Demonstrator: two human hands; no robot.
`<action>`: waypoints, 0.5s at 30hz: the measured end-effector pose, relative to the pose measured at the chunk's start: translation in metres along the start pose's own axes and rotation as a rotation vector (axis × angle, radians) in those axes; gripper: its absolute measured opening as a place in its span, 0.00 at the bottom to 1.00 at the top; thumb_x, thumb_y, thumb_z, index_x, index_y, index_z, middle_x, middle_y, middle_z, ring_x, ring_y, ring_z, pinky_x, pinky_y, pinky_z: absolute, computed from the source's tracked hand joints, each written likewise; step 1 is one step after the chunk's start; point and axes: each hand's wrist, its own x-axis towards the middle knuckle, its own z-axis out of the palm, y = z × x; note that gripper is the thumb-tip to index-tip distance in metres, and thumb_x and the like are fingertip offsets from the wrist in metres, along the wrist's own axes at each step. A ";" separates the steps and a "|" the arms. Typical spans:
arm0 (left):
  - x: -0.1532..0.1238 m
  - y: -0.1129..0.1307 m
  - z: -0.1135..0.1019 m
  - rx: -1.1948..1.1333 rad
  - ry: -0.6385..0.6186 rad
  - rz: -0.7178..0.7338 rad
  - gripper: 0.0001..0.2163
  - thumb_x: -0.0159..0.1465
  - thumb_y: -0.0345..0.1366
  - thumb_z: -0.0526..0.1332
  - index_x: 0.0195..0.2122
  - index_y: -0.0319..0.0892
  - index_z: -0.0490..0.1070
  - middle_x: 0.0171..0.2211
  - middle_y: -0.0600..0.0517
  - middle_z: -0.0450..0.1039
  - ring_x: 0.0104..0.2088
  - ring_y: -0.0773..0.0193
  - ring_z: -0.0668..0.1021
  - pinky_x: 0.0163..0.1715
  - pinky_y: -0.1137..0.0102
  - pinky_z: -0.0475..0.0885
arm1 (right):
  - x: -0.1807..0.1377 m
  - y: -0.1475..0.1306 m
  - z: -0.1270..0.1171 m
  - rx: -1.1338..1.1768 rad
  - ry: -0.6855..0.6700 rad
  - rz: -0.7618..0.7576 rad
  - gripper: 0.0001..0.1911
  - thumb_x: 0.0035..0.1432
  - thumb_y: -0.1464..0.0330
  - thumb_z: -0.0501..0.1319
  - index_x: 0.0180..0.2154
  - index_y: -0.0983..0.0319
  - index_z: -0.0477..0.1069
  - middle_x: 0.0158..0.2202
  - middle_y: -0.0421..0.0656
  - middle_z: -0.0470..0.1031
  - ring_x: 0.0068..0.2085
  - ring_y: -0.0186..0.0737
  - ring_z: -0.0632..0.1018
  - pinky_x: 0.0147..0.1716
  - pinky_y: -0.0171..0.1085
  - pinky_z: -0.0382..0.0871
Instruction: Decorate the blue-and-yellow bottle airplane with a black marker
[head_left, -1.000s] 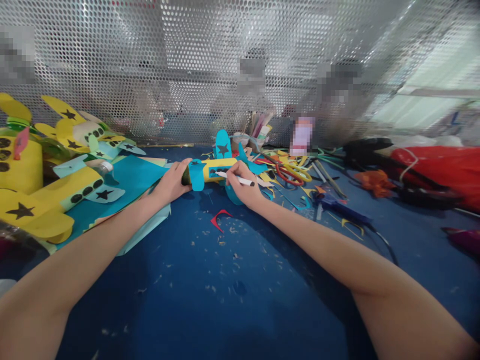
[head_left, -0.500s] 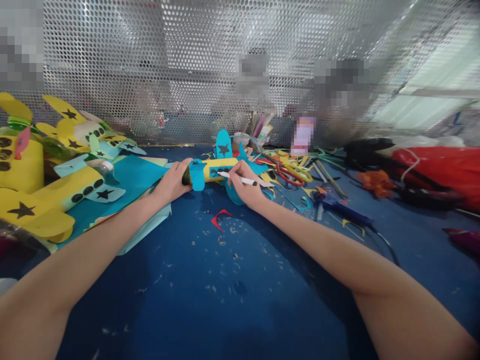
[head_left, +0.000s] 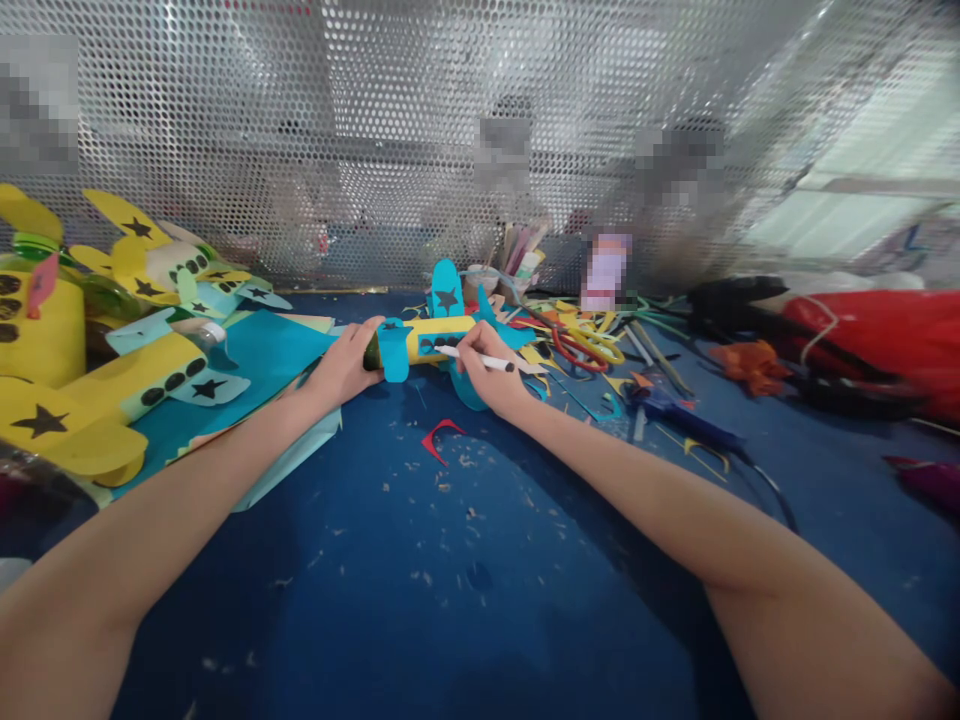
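A toy airplane point(head_left: 421, 328) with a yellow body and blue paper wings lies sideways on the blue table. My left hand point(head_left: 351, 358) is wrapped round its dark end at the left. My right hand point(head_left: 487, 362) grips a white marker point(head_left: 480, 358) with a black end, its tip at a blue strip on the body that bears dark oval marks. A black star shows on the upright blue wing point(head_left: 446, 290). The right hand hides part of the plane's right end.
Finished-looking yellow paper planes point(head_left: 142, 385) stand at the left over blue sheets point(head_left: 281, 345). Paper scraps, scissors point(head_left: 581, 350) and a blue glue gun point(head_left: 686, 418) lie to the right. A red scrap point(head_left: 437, 440) is in front; a perforated metal wall point(head_left: 405, 150) rises behind.
The dark marks on the plane's blue strip have become more filled and extend further right. Both hands keep nearly the same place.
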 end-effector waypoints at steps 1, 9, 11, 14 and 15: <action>0.000 0.000 0.000 -0.001 -0.004 -0.001 0.37 0.55 0.33 0.70 0.64 0.42 0.56 0.56 0.41 0.69 0.54 0.45 0.73 0.53 0.52 0.71 | 0.000 0.000 0.000 0.003 0.004 -0.003 0.08 0.59 0.70 0.55 0.28 0.56 0.58 0.20 0.33 0.65 0.21 0.33 0.63 0.26 0.38 0.58; 0.000 0.000 0.000 0.000 0.021 0.019 0.37 0.54 0.32 0.70 0.64 0.44 0.56 0.54 0.42 0.70 0.54 0.46 0.73 0.54 0.53 0.71 | 0.000 0.005 0.001 0.015 0.005 -0.004 0.08 0.59 0.70 0.55 0.28 0.56 0.58 0.20 0.34 0.66 0.22 0.34 0.64 0.26 0.38 0.58; 0.000 0.000 0.001 0.004 0.025 0.019 0.37 0.54 0.33 0.70 0.64 0.44 0.56 0.54 0.42 0.70 0.54 0.46 0.74 0.53 0.53 0.71 | 0.000 0.006 0.001 0.016 0.010 -0.007 0.08 0.59 0.70 0.55 0.29 0.56 0.58 0.20 0.34 0.66 0.22 0.34 0.65 0.26 0.38 0.58; 0.000 -0.001 0.002 0.006 0.029 0.019 0.37 0.55 0.33 0.70 0.64 0.45 0.56 0.53 0.42 0.71 0.53 0.47 0.74 0.52 0.53 0.71 | 0.000 0.005 0.001 0.009 0.014 -0.007 0.08 0.59 0.70 0.55 0.29 0.56 0.58 0.20 0.33 0.66 0.22 0.34 0.65 0.26 0.38 0.58; 0.000 -0.001 0.002 0.006 0.029 0.022 0.37 0.55 0.33 0.70 0.64 0.45 0.56 0.53 0.43 0.71 0.53 0.47 0.74 0.52 0.53 0.71 | 0.000 0.005 0.001 0.009 0.011 -0.008 0.08 0.59 0.71 0.55 0.29 0.56 0.58 0.20 0.33 0.65 0.22 0.34 0.65 0.26 0.38 0.58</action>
